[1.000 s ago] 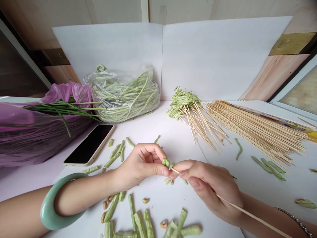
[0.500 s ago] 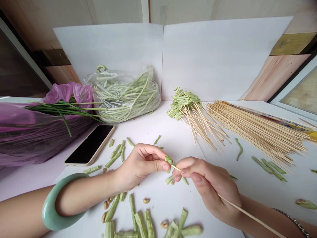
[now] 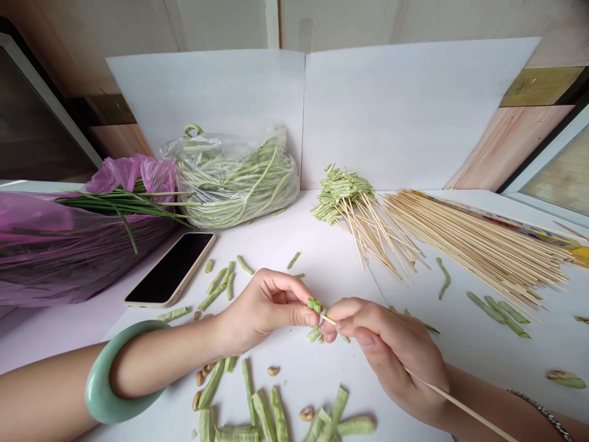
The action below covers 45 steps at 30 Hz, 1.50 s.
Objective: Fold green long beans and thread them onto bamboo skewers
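Observation:
Pinched between the thumb and fingers of my left hand are short green bean pieces. My right hand is closed around a thin bamboo skewer, whose far end runs back past my wrist. The skewer's front end meets the bean pieces; how deep it goes in is hidden by my fingers. Below my hands lie cut bean pieces and a few brown bean seeds. At the back, skewers loaded with bean pieces rest in a pile.
Bare bamboo skewers fan out at the right. A clear bag of long beans stands at the back, beside a purple bag with green stalks. A phone lies at the left. Loose bean pieces lie at the right.
Both hands keep nearly the same pose, with the skewer still against the bean pieces. The whole view has shifted slightly.

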### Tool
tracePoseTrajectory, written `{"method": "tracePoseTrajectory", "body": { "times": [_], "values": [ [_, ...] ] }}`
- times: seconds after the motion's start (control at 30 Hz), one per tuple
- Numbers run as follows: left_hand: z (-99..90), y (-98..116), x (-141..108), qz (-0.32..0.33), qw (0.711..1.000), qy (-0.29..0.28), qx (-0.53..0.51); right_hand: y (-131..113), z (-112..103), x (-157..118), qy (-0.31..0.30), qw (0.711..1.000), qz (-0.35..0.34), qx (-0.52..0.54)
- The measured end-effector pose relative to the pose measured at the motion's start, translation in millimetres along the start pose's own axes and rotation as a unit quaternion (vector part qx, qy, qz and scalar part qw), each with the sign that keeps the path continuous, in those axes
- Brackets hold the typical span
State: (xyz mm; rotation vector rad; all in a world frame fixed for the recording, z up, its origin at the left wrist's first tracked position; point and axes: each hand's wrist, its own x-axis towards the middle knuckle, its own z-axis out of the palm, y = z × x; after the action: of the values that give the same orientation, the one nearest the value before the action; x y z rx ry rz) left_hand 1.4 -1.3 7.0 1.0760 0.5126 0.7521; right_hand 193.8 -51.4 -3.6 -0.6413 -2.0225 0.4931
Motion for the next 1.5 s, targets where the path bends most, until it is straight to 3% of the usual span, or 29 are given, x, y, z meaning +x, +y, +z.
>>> {"method": "tracePoseTrajectory", "body": {
  "times": [0.77,1.17,1.5],
  "values": [
    [-0.5,-2.1,1.4,0.013,1.000,0.025,0.013,1.5,-1.5,3.7,-0.013,0.999,0.039,0.021],
    [-5.3,-2.1,5.5,0.062,0.992,0.104,0.021,7.8,3.0,3.5,0.114,0.976,0.128,0.134],
    [-7.8,-5.3,4.6,0.063,0.994,0.079,0.037,10.3,4.3,1.6,0.092,0.975,0.142,0.144]
  ]
}}
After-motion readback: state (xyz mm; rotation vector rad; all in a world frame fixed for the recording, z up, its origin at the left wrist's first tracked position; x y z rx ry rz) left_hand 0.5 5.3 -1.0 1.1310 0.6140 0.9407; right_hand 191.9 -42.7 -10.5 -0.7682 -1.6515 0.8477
